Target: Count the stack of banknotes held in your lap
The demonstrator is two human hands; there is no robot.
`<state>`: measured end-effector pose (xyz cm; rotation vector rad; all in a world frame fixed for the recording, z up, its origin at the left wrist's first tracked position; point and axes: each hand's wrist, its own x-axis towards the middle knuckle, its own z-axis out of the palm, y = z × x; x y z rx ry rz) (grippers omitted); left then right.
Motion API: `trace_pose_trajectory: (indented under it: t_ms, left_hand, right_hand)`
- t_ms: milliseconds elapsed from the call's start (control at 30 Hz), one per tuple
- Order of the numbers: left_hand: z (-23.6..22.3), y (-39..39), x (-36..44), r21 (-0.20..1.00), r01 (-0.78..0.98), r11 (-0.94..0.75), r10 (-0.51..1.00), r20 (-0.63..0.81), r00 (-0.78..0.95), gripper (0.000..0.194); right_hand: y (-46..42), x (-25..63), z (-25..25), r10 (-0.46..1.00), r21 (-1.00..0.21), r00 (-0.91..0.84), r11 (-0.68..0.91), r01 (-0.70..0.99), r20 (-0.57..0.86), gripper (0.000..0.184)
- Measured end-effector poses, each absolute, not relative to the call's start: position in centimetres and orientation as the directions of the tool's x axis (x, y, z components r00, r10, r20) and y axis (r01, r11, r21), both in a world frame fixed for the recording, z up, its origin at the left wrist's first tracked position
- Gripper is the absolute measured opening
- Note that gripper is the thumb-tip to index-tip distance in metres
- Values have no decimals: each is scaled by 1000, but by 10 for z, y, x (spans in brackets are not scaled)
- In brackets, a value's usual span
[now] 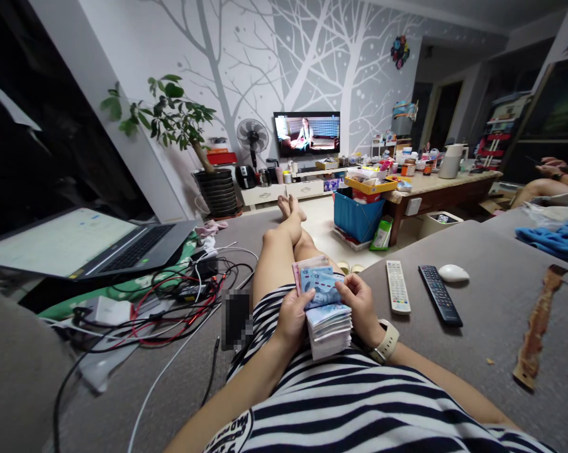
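My left hand (293, 316) is closed on a few banknotes (319, 286), blue ones in front and pinkish ones behind, its thumb lying over the blue face. At the right edge of these notes, the fingers of my right hand (359, 303) are pinched together on a blue note's edge. Below and between both hands, a thick stack of banknotes (329, 333) rests on my striped clothing (340, 402), a blue note on top. A pale watch (385, 343) is on my right wrist. How many notes the left hand holds is hard to make out.
Left on the grey sofa (482, 390) sit an open laptop (76, 242) and tangled cables (189, 296). To the right lie a white remote (397, 288), a black remote (439, 294), a mouse (453, 273) and a brown strip (538, 333). Another person's hands (550, 167) show far right.
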<state>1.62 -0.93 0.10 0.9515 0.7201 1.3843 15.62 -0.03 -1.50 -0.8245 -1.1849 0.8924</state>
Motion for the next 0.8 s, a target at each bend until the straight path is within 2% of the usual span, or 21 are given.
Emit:
trace_pose_trajectory:
  t_ms: [100,233,467,800]
  left_hand:
    - [0,-9,16,876,-482,-13,989,83,125,34]
    - [-4,-5,16,865,-502,-18,994,69,83,40]
    - [-10,2,15,860,-507,-56,998,51,-23,30]
    - [-8,3,14,867,-496,-52,999,52,-14,26]
  right_hand:
    - [-2,156,-14,901,-893,126,430,-134,415,34]
    - [-5,156,-12,878,-869,118,477,-127,465,34]
    - [-8,158,-12,830,-826,105,556,-90,548,29]
    - [-12,156,-5,852,-841,34,520,-151,522,27]
